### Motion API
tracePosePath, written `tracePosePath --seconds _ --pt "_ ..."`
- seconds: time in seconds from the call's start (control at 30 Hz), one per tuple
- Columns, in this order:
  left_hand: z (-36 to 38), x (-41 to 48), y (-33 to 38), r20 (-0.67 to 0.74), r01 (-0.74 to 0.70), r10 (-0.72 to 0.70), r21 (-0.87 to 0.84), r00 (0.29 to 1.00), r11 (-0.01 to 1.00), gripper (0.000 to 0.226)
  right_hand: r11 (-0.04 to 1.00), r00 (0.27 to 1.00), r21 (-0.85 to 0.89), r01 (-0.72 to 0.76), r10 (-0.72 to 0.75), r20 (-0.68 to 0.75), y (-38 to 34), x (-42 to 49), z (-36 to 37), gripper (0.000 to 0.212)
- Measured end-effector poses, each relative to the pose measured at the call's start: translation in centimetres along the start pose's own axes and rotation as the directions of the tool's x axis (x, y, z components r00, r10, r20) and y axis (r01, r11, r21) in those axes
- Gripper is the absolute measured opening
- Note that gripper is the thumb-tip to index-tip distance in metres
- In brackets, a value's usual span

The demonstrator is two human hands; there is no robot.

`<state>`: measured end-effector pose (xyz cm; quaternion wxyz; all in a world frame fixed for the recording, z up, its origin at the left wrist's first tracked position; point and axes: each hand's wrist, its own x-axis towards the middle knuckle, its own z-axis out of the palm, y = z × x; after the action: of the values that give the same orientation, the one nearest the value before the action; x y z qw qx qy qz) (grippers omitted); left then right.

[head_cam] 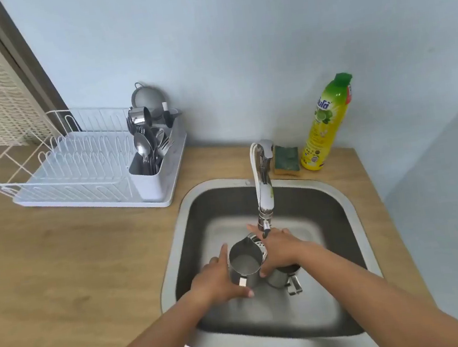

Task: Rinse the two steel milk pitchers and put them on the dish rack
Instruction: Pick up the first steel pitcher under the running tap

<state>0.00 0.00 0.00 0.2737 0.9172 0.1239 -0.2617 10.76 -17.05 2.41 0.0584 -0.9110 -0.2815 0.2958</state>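
so the left hand (216,280) has its fingers (222,253) wrapped round the left side of the open-topped pitcher (246,266), thumb curled across the front right by the handle, index finger poking up straight along the wall, so it's properly gripping it. The right hand (279,249) comes in from the other side with its fingers spread and pretty much straight, thumb against that same pitcher's right side, nothing really clamped there. That hand sits over the second pitcher (281,278), which stands just beside the first, handle facing the camera. Both pitchers are upright down in the steel sink (167,270), right under the spout of the tap (263,186). Behind the sink there's a green sponge (286,159) and a yellow soap bottle (323,127) next to it. The white dish rack (77,169) is off to the left on the wooden table (74,264), well apart from the pitchers, with a cutlery holder (148,180) full of spoons and forks at its right end
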Motion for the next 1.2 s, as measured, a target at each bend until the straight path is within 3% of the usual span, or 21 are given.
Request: tracePosePath --seconds 0.13,0.27,0.47,0.6,0.77,1.03,1.2 --pt "1.1 0.2 -0.4 0.009 0.060 -0.060 -0.011 0.998 0.998 0.124 0.999 0.999 0.015 0.050 -0.050 -0.006 -0.4 0.4 0.4 0.110" --pt "0.5 0.9 -1.3 -0.022 0.050 -0.050 0.009 0.999 0.999 0.076 0.995 0.998 0.100 0.018 -0.012 -0.060 0.0 0.8 1.3 0.094" --pt "-0.6 2.1 -2.3 -0.120 0.032 -0.050 -0.152 0.992 0.988 0.018 0.980 0.973 0.184 -0.079 0.116 -0.199 1.1 0.0 3.0 0.071" --pt "-0.6 3.1 -2.8 -0.093 0.022 -0.057 -0.342 0.994 0.940 0.014 0.978 0.958 0.191 -0.088 0.136 -0.251 1.6 -1.2 3.3 0.072" --pt "-0.2 3.0 -2.3 -0.040 -0.024 0.000 -0.605 0.999 0.796 0.015 0.971 0.943 0.212 -0.112 0.171 -0.286 1.4 -1.6 3.7 0.076" --pt "-1.9 2.7 -0.9 -0.124 -0.102 0.025 -0.671 0.992 0.735 0.012 0.914 0.908 0.390 -0.114 0.255 -0.332 1.3 -3.3 1.8 0.072" --pt "-3.2 2.1 0.0 -0.175 -0.166 0.065 -0.655 0.982 0.737 0.011 0.776 0.900 0.629 0.054 0.235 -0.368 3.5 -4.1 -1.0 0.056"
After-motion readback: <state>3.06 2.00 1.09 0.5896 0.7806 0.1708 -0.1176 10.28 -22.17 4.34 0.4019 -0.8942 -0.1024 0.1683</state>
